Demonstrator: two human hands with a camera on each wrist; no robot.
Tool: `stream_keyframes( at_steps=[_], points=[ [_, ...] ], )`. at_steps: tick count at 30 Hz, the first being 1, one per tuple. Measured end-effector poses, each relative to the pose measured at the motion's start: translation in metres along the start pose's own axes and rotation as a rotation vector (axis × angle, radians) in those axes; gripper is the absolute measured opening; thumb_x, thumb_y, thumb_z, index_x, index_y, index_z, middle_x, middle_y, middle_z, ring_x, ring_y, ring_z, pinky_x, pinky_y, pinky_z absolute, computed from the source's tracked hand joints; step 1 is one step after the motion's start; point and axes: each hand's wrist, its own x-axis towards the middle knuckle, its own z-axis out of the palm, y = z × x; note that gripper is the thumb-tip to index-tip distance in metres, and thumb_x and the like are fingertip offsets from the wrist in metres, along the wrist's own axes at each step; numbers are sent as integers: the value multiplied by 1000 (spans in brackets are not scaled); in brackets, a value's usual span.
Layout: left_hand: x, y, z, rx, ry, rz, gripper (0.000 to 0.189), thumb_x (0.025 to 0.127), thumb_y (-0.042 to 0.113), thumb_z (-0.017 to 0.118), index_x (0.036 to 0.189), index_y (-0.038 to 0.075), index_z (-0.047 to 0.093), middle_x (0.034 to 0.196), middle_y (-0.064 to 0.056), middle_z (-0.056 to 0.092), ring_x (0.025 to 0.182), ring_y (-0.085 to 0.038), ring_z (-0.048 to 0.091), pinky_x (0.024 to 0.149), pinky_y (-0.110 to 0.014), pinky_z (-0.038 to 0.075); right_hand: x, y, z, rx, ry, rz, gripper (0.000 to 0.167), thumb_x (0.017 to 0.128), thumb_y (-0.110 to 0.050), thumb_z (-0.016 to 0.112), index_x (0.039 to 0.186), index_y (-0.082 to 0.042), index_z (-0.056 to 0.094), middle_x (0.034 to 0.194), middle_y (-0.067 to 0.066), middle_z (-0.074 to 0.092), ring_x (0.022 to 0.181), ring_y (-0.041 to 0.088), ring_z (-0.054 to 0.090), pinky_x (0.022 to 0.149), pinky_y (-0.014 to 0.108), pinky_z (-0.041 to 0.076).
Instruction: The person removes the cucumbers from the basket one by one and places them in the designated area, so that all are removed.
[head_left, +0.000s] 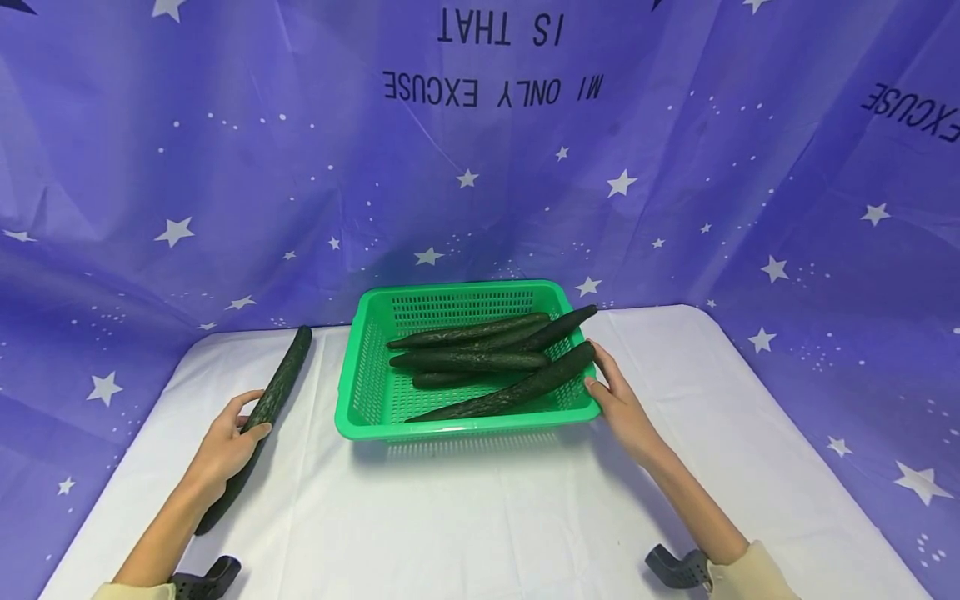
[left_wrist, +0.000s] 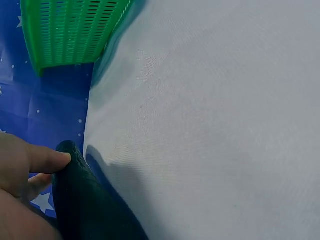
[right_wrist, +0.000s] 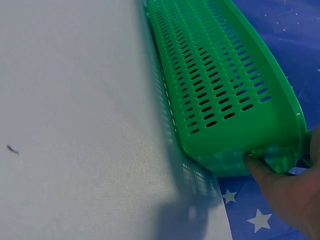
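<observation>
My left hand [head_left: 228, 446] grips a long dark green cucumber [head_left: 279, 383], thumb on one side and fingers on the other, left of the basket. In the left wrist view the finger and thumb pinch around the cucumber [left_wrist: 90, 200]. A green plastic basket [head_left: 348, 400] with slotted walls stands at the back middle of the table. Several cucumbers [head_left: 472, 360] lie in it, one [head_left: 517, 392] slanting up to its right rim. My right hand [head_left: 618, 408] holds the basket by its right end; in the right wrist view the thumb presses the basket wall [right_wrist: 220, 145].
A white cloth [head_left: 480, 525] covers the table. Behind and at both sides hangs a purple-blue curtain [head_left: 465, 225] with white stars and lettering, close behind the basket. Black wrist mounts [head_left: 678, 568] sit at the forearms near the front edge.
</observation>
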Motion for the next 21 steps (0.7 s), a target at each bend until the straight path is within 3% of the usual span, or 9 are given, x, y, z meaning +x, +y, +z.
stream_keyframes(
  at_steps=[3, 7, 11, 21],
  points=[
    [0, -1, 0, 1, 2, -6, 61, 107, 15, 45, 157, -2, 14, 134, -41, 33, 111, -49, 48, 83, -52, 45, 0, -1, 0, 10, -6, 2, 58, 110, -20, 40, 162, -17, 15, 166, 5, 9, 147, 32, 17, 97, 19, 41],
    [0, -1, 2, -4, 5, -6, 60, 106, 14, 46, 156, -3, 17, 126, -37, 42, 103, -42, 53, 77, -43, 47, 0, -1, -1, 5, -5, 4, 58, 109, -19, 40, 162, -18, 15, 166, 4, 8, 146, 33, 20, 97, 19, 41],
    [0, -2, 3, -3, 8, -10, 59, 105, 13, 47, 154, -4, 19, 120, -34, 46, 98, -37, 55, 72, -36, 45, 1, -1, -1, 7, -4, -2, 58, 109, -18, 39, 162, -19, 15, 166, 5, 8, 147, 32, 17, 97, 18, 41],
    [4, -5, -3, 33, -28, -37, 63, 103, 15, 51, 155, -3, 19, 132, -43, 39, 110, -50, 51, 82, -52, 47, -1, 0, 0, 17, 1, -4, 57, 109, -18, 40, 162, -20, 16, 166, 6, 8, 145, 34, 24, 96, 18, 43]
  ],
)
